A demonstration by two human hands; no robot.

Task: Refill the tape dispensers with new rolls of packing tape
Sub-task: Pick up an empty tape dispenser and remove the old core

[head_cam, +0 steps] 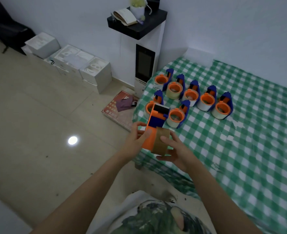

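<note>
An orange and blue tape dispenser (154, 122) is held in the air over the table's near left corner. My left hand (136, 141) grips its orange body from the left. A brown roll of packing tape (160, 141) sits against the dispenser's right side, and my right hand (174, 149) is closed around it from below and the right. Several more orange and blue dispensers (206, 100) with pale tape rolls stand in two rows on the green checked tablecloth (240, 149) behind my hands.
A tall white cabinet (147, 65) with a dark screen stands at the table's far left corner. White boxes (82, 65) line the wall on the floor. A red box (120, 107) with a dark cloth lies on the floor beside the table.
</note>
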